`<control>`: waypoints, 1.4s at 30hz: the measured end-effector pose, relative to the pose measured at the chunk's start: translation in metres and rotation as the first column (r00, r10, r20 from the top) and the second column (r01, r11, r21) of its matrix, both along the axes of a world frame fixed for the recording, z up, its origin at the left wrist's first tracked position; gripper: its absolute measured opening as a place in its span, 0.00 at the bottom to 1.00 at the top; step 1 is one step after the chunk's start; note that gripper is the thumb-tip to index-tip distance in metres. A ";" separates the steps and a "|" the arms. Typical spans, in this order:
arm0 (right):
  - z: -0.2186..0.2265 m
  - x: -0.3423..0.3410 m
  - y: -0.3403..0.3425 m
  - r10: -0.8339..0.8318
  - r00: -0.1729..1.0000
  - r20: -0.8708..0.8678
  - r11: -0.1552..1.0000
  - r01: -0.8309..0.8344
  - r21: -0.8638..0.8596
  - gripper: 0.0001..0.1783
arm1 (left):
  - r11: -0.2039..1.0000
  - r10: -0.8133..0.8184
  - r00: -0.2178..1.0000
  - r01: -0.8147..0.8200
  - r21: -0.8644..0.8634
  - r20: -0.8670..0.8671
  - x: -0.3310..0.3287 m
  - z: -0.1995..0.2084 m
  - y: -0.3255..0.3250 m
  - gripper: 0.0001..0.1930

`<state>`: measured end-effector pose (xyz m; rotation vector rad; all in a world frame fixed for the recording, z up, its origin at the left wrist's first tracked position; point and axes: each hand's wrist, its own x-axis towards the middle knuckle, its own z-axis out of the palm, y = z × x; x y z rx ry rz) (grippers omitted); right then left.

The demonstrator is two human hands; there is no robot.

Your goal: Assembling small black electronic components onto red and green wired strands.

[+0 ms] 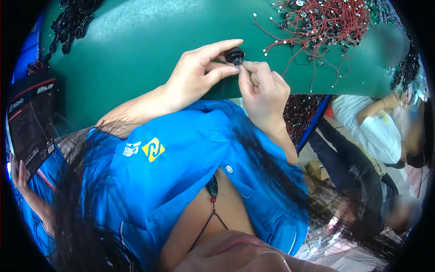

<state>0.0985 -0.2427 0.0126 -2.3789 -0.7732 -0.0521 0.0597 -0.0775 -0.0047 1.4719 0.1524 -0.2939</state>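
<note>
A small round black part [234, 54] with a stepped, cap-like shape is held above the green table [131, 54]. My left hand [192, 70] grips it from the left, with the index finger along its top and the thumb below. From the right, my right hand [264, 88] pinches at its lower edge with thumb and index finger. Whatever lies between the right fingertips is too small to make out. Both hands meet at the part, close to the table's near edge.
Red twisted wires [324, 22] with white connectors are heaped at the far right. Black cables [72, 22] lie at the far left. Beside me on the left, another person's hand [19, 174] holds a black box [31, 122]. Another person in a white shirt [374, 131] is at right.
</note>
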 end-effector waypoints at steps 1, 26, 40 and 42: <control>0.000 0.000 0.001 0.006 1.000 -0.010 1.000 -0.006 -0.004 0.06 | 0.999 -0.006 1.000 0.005 0.048 0.026 -0.001 0.000 0.000 0.22; -0.008 -0.005 0.009 0.050 0.932 -0.359 0.987 0.008 0.158 0.06 | 0.906 -0.025 0.914 -0.151 0.396 0.405 -0.006 -0.014 0.003 0.15; -0.028 -0.004 -0.001 0.193 0.940 -0.282 0.981 -0.184 0.059 0.10 | 0.987 0.154 0.969 -0.159 0.012 0.192 -0.017 -0.029 0.001 0.11; -0.016 -0.009 0.007 0.129 0.965 -0.230 0.990 -0.137 -0.018 0.10 | 0.979 0.160 0.957 -0.185 0.081 0.244 -0.017 -0.028 0.000 0.11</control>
